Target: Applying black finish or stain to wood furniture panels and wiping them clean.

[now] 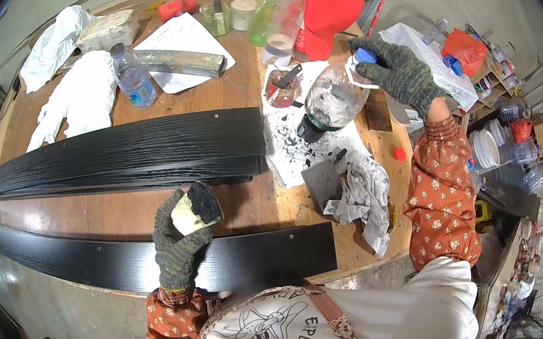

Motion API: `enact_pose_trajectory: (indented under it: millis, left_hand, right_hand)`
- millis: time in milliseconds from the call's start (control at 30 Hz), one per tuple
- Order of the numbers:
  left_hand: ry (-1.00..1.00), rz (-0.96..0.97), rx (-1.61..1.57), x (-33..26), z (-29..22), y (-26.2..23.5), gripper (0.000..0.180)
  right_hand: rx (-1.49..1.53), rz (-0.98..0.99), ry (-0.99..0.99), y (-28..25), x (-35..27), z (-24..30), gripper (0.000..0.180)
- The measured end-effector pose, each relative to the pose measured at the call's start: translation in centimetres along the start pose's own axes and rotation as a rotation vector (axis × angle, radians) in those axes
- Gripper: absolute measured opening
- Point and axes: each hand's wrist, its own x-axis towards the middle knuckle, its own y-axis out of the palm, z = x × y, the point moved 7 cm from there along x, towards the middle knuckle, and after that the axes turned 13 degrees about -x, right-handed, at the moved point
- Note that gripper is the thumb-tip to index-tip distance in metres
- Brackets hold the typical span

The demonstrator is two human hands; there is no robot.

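Observation:
My left hand (182, 238), in a dark green knit glove, is closed around a pale sponge (185, 215) whose one side is coated black. It is above the nearer of the black wood-grain boards (261, 252). My right hand (402, 72), gloved alike, is closed at the blue-capped, white-handled neck of a clear plastic jug (337, 97). The jug leans over white paper (285, 144) speckled with black flakes. A small dark object (310, 127) is at the jug's lower left; whether it is attached cannot be told. More black boards (120, 151) lie farther back.
A dark flat scraper-like plate (323, 183) and a crumpled grey cloth (366, 198) lie near the paper. Behind stand a water bottle (133, 78), a green bottle (261, 18) and a red cap (333, 9). Cluttered shelves (485, 85) border the table's right side.

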Motion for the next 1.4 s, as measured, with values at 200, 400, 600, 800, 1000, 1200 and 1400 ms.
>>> enact_pose_trajectory:
  millis: [200,400,600,800,1000,1200,1400]
  left_hand:
    - [0.024,0.008,0.006,0.3,0.0,0.5,0.073]
    - [0.045,0.056,-0.144,0.6,-0.3,1.8,0.072]
    - [0.086,0.042,-0.17,0.7,-0.1,1.0,0.07]
    - [-0.024,0.007,-0.331,-0.4,-0.7,5.1,0.072]
    - [-0.08,0.087,-0.32,-1.3,-0.8,8.2,0.072]
    - [0.018,0.025,-0.218,-1.9,-1.4,8.0,0.068]
    - [0.03,0.128,0.096,-3.3,-0.5,6.4,0.074]
  right_hand:
    - [0.177,-0.015,0.079,3.3,-2.4,-1.1,0.047]
    - [0.065,0.206,0.039,8.0,-3.2,-0.5,0.054]
    - [-0.187,-0.39,-0.125,1.2,-6.4,4.1,0.042]
    - [0.756,-0.066,-0.27,5.7,-9.8,14.6,0.067]
    - [1.159,0.081,-0.386,10.3,-10.6,19.7,0.097]
    - [1.1,0.043,-0.27,10.0,-9.8,21.4,0.09]
    - [1.326,-0.179,-0.183,8.2,-8.5,17.5,0.076]
